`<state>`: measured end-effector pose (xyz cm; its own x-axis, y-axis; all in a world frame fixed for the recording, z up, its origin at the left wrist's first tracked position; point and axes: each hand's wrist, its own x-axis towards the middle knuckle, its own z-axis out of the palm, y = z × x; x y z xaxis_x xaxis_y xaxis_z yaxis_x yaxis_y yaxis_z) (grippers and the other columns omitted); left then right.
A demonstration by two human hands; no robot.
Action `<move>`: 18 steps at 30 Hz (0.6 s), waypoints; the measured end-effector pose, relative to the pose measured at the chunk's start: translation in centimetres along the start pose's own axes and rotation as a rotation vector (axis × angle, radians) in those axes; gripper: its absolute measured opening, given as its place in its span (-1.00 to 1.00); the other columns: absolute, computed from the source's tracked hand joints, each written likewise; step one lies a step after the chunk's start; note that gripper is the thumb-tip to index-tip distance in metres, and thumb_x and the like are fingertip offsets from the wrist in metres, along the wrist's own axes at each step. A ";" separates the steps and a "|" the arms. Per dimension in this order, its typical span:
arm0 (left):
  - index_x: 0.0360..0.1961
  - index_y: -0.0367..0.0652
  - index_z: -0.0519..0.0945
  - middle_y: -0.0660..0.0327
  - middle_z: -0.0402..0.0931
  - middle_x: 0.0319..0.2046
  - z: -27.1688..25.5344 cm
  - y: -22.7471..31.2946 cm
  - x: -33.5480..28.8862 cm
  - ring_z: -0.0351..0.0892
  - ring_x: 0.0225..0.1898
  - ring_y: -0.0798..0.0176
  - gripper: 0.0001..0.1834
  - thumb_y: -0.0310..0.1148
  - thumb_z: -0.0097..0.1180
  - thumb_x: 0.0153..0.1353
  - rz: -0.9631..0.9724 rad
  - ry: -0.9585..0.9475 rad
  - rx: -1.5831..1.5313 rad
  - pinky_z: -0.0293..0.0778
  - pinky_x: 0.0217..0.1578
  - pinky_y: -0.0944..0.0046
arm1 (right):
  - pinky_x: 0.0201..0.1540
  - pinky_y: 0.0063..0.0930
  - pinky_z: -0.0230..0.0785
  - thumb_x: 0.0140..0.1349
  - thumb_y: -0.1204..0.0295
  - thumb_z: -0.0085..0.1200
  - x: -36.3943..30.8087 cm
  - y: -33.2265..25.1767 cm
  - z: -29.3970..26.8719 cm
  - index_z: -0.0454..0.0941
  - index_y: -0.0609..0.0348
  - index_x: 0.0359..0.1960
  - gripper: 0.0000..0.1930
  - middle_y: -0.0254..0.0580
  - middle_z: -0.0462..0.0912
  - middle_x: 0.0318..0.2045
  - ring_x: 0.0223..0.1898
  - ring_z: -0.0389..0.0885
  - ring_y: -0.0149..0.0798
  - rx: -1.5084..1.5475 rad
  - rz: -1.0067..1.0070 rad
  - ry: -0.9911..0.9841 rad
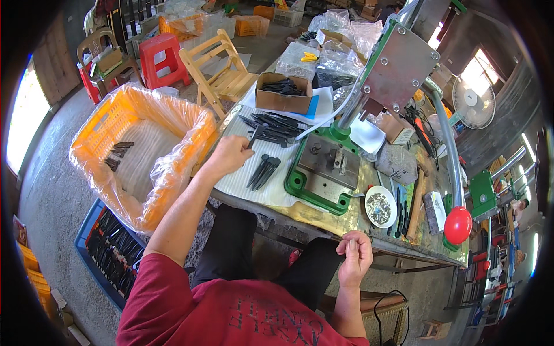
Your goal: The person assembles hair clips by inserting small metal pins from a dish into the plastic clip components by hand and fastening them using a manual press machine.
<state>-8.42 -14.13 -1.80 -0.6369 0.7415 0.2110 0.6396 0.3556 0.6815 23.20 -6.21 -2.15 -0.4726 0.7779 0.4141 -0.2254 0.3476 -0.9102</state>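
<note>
My left hand (231,154) is over the white foam sheet, its fingers pinching one slim black piece (253,137) at the edge of a loose pile of black pieces (276,128). Closer to me lies a smaller bundle of similar black pieces (265,172). Just past the table's front edge, above my right thigh, is my right hand (355,257). Its thumb and fingers are pressed together; whether anything small is between them is hidden. A green hand press (329,167) with a steel plate stands right of the foam sheet (236,183).
A white bowl (381,207) of small metal parts sits right of the press, near a hammer (416,202) and the red-knobbed lever (457,225). Left of the table is a plastic-lined orange crate (104,124); below it, a blue bin (86,222). A cardboard box (283,102) stands behind the pile.
</note>
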 end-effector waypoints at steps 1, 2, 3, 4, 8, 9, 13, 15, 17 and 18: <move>-0.57 -0.35 0.47 -0.05 0.43 -0.64 0.3 -0.4 -0.5 0.47 -0.53 0.00 -0.77 -0.34 0.08 -0.14 0.039 -0.018 0.091 0.35 -0.46 0.16 | -0.58 -0.70 0.14 0.13 0.46 -0.19 -0.2 0.2 0.2 0.33 0.29 -0.43 -0.87 -0.17 0.37 -0.42 -0.62 0.31 -0.48 0.004 0.021 -0.015; -0.54 -0.35 0.47 -0.04 0.44 -0.63 0.5 -0.6 -1.0 0.48 -0.56 0.05 -0.76 -0.34 0.08 -0.14 0.080 -0.036 0.182 0.36 -0.48 0.20 | -0.58 -0.70 0.14 0.13 0.46 -0.19 -0.3 0.3 0.4 0.33 0.29 -0.43 -0.87 -0.17 0.37 -0.42 -0.62 0.31 -0.48 0.006 0.024 -0.019; -0.49 -0.33 0.50 -0.07 0.45 -0.57 0.7 -0.5 -1.4 0.47 -0.45 -0.03 -0.76 -0.35 0.10 -0.16 0.038 -0.064 0.166 0.36 -0.39 0.18 | -0.58 -0.70 0.14 0.13 0.45 -0.19 -0.5 0.4 0.5 0.33 0.29 -0.43 -0.87 -0.17 0.38 -0.43 -0.62 0.31 -0.48 0.026 0.054 -0.026; -0.49 -0.33 0.50 -0.07 0.45 -0.57 0.9 -0.4 -1.7 0.47 -0.45 -0.03 -0.76 -0.35 0.10 -0.16 0.037 -0.066 0.165 0.36 -0.39 0.18 | -0.58 -0.70 0.14 0.14 0.45 -0.19 -0.6 0.4 0.5 0.33 0.29 -0.43 -0.86 -0.18 0.38 -0.44 -0.63 0.31 -0.48 0.042 0.081 -0.029; -0.40 -0.30 0.51 -0.08 0.46 -0.52 1.3 0.2 -2.3 0.47 -0.39 -0.03 -0.75 -0.38 0.08 -0.14 0.037 -0.086 0.184 0.35 -0.32 0.14 | -0.58 -0.70 0.14 0.14 0.44 -0.20 -1.2 0.6 0.5 0.33 0.28 -0.43 -0.86 -0.18 0.39 -0.44 -0.63 0.32 -0.48 0.042 0.112 -0.047; -0.40 -0.29 0.51 -0.07 0.46 -0.51 1.3 0.5 -2.4 0.46 -0.38 -0.04 -0.75 -0.36 0.07 -0.13 0.025 -0.110 0.219 0.35 -0.30 0.13 | -0.58 -0.70 0.14 0.14 0.44 -0.20 -1.3 0.7 0.4 0.33 0.28 -0.43 -0.86 -0.18 0.39 -0.44 -0.63 0.32 -0.48 0.042 0.113 -0.047; -0.40 -0.27 0.51 -0.06 0.46 -0.47 1.7 0.6 -2.8 0.44 -0.34 -0.07 -0.74 -0.31 0.04 -0.10 -0.012 -0.120 0.285 0.33 -0.27 0.11 | -0.58 -0.70 0.14 0.15 0.44 -0.21 -1.6 0.9 0.4 0.33 0.29 -0.42 -0.85 -0.19 0.39 -0.44 -0.64 0.32 -0.49 0.035 0.131 -0.066; -0.41 -0.26 0.51 -0.06 0.46 -0.47 1.8 0.5 -2.7 0.44 -0.33 -0.06 -0.75 -0.31 0.02 -0.09 0.008 -0.109 0.271 0.33 -0.27 0.10 | -0.58 -0.70 0.15 0.15 0.43 -0.21 -1.8 1.1 0.4 0.33 0.29 -0.42 -0.85 -0.20 0.40 -0.44 -0.64 0.32 -0.49 0.031 0.140 -0.070; -0.41 -0.24 0.51 -0.05 0.46 -0.47 2.1 0.6 -2.7 0.44 -0.33 -0.05 -0.75 -0.30 0.01 -0.08 0.031 -0.111 0.251 0.32 -0.27 0.10 | -0.58 -0.70 0.15 0.15 0.44 -0.21 -2.3 1.2 0.1 0.34 0.30 -0.41 -0.85 -0.22 0.40 -0.46 -0.64 0.32 -0.50 0.019 0.162 -0.066; -0.42 -0.22 0.51 -0.03 0.46 -0.46 2.1 0.7 -2.2 0.44 -0.34 -0.04 -0.77 -0.31 0.00 -0.07 0.012 -0.086 0.265 0.33 -0.29 0.09 | -0.58 -0.70 0.15 0.15 0.44 -0.21 -2.5 1.3 -0.1 0.34 0.30 -0.41 -0.85 -0.22 0.40 -0.46 -0.64 0.32 -0.50 0.015 0.166 -0.062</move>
<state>-5.68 -14.29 -3.23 -0.5968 0.7882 0.1498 0.7446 0.4745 0.4695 24.17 -7.70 -4.36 -0.5556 0.7902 0.2588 -0.1527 0.2090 -0.9659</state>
